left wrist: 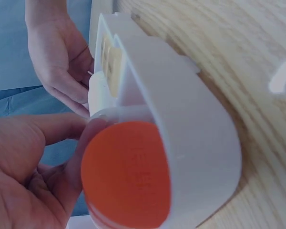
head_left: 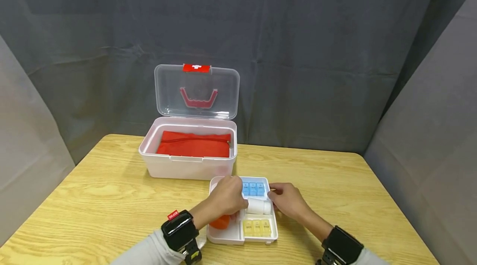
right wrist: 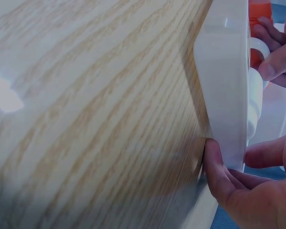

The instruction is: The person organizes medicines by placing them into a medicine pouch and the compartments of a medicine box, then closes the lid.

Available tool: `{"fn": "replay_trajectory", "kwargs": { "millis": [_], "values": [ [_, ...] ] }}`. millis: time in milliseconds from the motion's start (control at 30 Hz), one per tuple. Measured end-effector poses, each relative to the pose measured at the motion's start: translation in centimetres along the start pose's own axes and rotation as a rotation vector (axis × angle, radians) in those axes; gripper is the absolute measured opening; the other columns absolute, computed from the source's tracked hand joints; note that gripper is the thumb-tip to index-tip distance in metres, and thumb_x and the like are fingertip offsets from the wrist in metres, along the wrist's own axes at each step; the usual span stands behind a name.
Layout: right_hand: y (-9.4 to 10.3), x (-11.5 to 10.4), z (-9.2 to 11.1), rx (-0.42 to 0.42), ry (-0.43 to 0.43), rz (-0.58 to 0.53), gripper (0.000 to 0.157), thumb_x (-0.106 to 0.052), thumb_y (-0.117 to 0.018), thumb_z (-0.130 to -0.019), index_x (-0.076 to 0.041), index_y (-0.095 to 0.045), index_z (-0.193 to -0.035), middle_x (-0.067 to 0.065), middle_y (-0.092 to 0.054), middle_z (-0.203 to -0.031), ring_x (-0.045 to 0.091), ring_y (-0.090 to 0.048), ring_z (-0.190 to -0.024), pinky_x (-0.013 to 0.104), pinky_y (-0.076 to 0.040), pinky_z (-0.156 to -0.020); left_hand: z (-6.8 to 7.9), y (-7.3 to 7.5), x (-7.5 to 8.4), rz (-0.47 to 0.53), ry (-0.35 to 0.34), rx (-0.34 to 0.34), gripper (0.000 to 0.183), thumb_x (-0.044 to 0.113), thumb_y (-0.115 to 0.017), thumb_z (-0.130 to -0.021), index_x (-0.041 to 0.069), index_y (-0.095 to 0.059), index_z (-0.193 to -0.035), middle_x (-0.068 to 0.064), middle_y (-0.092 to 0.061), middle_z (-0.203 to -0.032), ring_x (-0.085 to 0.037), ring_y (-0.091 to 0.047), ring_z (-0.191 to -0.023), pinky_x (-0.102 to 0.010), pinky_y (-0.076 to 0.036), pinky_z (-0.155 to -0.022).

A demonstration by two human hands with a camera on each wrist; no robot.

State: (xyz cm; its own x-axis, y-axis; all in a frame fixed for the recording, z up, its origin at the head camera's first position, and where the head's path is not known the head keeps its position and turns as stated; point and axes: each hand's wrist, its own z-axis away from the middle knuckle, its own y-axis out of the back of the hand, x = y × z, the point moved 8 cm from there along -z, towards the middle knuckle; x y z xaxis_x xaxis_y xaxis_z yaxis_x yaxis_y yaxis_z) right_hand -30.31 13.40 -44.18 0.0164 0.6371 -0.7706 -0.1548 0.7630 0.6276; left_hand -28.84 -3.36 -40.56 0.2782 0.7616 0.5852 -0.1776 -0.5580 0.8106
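Observation:
A white divided tray [head_left: 225, 238] lies on the table in front of me. My left hand [head_left: 228, 196] reaches into its left part, fingers bent around an orange pill bottle [left wrist: 128, 174] with a white cap [right wrist: 260, 46]. The hand partly hides that bottle in the head view. My right hand [head_left: 290, 202] grips the tray's right wall, with fingers on the outside and one digit at the rim. Between the hands lies a white bottle [head_left: 258, 206]. A blue pill organizer [head_left: 253, 188] sits at the tray's far end, and a yellow pill organizer [head_left: 256, 228] at its near end.
Behind the tray stands a clear-white first-aid box [head_left: 188, 167], its transparent lid [head_left: 169, 91] raised. Inside the box is a red zippered pouch [head_left: 193, 147]. Wooden table surface [head_left: 112, 198] extends to both sides, with grey curtains [head_left: 316, 58] around it.

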Motion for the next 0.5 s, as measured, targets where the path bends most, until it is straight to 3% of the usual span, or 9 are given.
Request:
{"fn": "replay_trajectory", "kwargs": {
  "millis": [300, 500],
  "values": [
    [0.16, 0.02, 0.46, 0.004, -0.001, -0.003, 0.038, -0.01, -0.058, -0.098, 0.006, -0.062, -0.132, 0.012, -0.074, -0.103, 0.015, -0.066, -0.077, 0.03, -0.056, -0.065, 0.19, -0.16, -0.25, 0.067, 0.089, -0.057, 0.018, 0.008, -0.081, -0.082, -0.002, -0.067, -0.079, -0.004, -0.055, -0.046, -0.017, -0.058, -0.035, -0.02, -0.04, -0.034],
    [0.16, 0.4, 0.57, -0.027, -0.018, -0.079, 0.038, -0.007, -0.058, -0.098, 0.008, -0.06, -0.133, 0.018, -0.073, -0.107, 0.021, -0.071, -0.082, 0.036, -0.061, -0.07, 0.3, -0.19, -0.18, 0.075, 0.098, -0.065, 0.019, 0.009, -0.081, -0.081, -0.001, -0.066, -0.077, -0.003, -0.056, -0.045, -0.016, -0.059, -0.035, -0.02, -0.041, -0.034]
  ]
}}
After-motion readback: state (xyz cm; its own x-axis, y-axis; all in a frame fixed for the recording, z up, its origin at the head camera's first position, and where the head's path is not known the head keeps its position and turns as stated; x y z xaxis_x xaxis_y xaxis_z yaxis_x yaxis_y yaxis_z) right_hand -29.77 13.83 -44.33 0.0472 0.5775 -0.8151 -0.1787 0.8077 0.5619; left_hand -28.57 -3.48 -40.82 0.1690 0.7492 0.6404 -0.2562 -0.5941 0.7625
